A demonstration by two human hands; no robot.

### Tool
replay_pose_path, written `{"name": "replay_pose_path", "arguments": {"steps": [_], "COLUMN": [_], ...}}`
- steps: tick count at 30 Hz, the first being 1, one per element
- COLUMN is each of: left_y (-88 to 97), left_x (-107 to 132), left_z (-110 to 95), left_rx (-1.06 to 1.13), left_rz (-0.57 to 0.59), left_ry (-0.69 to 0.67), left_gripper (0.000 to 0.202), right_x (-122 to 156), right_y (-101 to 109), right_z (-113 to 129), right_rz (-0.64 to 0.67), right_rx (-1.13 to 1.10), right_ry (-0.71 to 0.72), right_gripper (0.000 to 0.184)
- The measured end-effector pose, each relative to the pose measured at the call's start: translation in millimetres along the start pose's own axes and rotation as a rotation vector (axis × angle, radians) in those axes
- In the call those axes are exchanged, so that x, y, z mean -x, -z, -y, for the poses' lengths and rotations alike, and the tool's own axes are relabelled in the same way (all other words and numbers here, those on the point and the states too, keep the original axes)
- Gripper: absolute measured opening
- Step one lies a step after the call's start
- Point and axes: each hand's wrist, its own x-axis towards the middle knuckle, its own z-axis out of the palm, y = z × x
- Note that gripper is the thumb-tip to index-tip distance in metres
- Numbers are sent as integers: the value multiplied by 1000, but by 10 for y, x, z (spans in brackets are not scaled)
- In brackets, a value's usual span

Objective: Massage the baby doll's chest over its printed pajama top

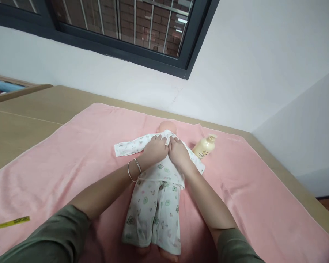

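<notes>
A baby doll [167, 126] lies stretched out with its head away from me and its feet at the near end. It wears a white printed shirt [164, 168] and matching trousers [167, 204]. My left hand [155, 149] and my right hand [178, 151] meet at the upper middle of the shirt, just below the neck. Both have their fingers curled on the shirt fabric there. The fingertips are partly hidden, so the fastening under them cannot be made out. One shirt sleeve reaches out to the left, the other slopes down to the right.
A pink blanket [79, 153] covers much of the wooden surface [38, 106]. Right of the doll stands a tilted-looking cream pump bottle [204, 147]. A yellow strip [9, 223] lies at the left. Behind are a white wall and a dark-framed window [120, 47].
</notes>
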Motion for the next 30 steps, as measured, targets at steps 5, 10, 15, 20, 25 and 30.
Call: {"name": "replay_pose_path", "arguments": {"steps": [5, 10, 15, 20, 25, 30], "left_y": [57, -71, -183, 3, 133, -17], "left_x": [-175, -93, 68, 65, -103, -159], "left_z": [261, 129, -131, -109, 161, 231], "left_rx": [137, -1, -116, -70, 15, 0], "left_rz": [54, -27, -16, 12, 80, 34], "left_ry": [-3, 8, -15, 31, 185, 182], "left_gripper": [33, 36, 43, 37, 34, 40], "right_x": [95, -25, -180, -176, 34, 81], "right_y": [0, 12, -43, -91, -142, -149], "right_z": [138, -48, -241, -197, 109, 169], "right_rz": [13, -28, -66, -79, -75, -71], "right_rx": [34, -115, -206, -151, 6, -15], "right_ry": [-5, 21, 11, -11, -34, 27], "right_gripper": [52, 50, 46, 49, 55, 54]}}
